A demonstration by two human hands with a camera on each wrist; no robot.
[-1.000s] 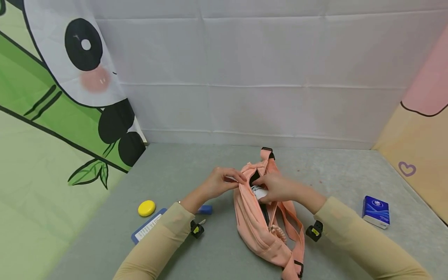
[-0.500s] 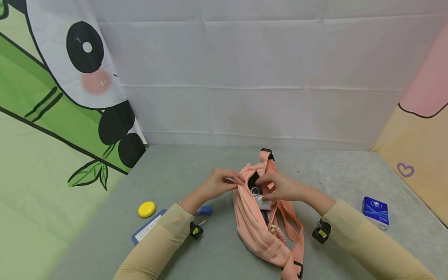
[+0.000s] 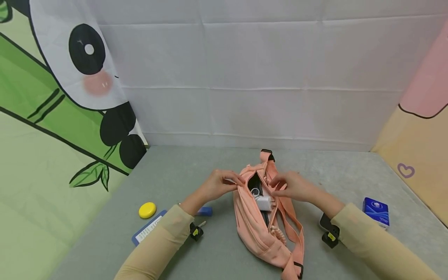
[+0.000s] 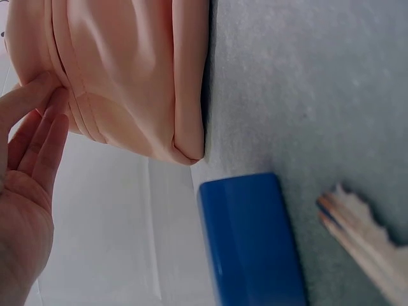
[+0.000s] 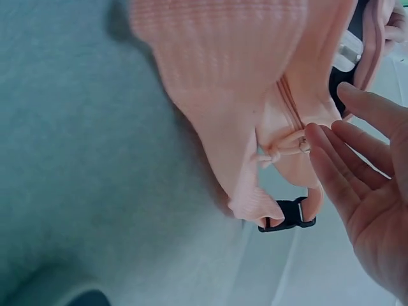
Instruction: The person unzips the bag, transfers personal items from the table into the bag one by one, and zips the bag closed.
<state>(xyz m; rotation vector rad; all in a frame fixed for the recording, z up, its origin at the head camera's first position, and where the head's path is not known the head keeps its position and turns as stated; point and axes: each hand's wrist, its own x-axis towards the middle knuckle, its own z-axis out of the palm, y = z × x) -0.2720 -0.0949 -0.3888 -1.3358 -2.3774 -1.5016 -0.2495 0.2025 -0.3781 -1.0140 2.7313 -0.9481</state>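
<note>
A pink waist bag (image 3: 250,221) stands unzipped on the grey table. My left hand (image 3: 220,184) pinches the left edge of its opening; the left wrist view shows thumb and index finger on the fabric (image 4: 115,83). Inside the opening lies a white charger plug (image 3: 264,203) with a white cable (image 3: 256,192), its prongs toward the right edge. My right hand (image 3: 297,186) is at the bag's right edge, holding nothing. In the right wrist view its fingers (image 5: 338,169) are nearly straight, close to the zipper's knotted cord pull (image 5: 277,154).
Left of the bag lie a yellow round case (image 3: 147,210), a blue card with a white label (image 3: 150,228) and a blue block-like item (image 3: 204,211), beside a small pale pointed thing (image 4: 363,236). A blue tissue pack (image 3: 376,210) lies at the right. A strap (image 3: 297,233) trails along the bag.
My right hand has let go of the white charger plug, leaving it in the bag's opening, and has drawn back to the right. My left hand still pinches the bag's edge.
</note>
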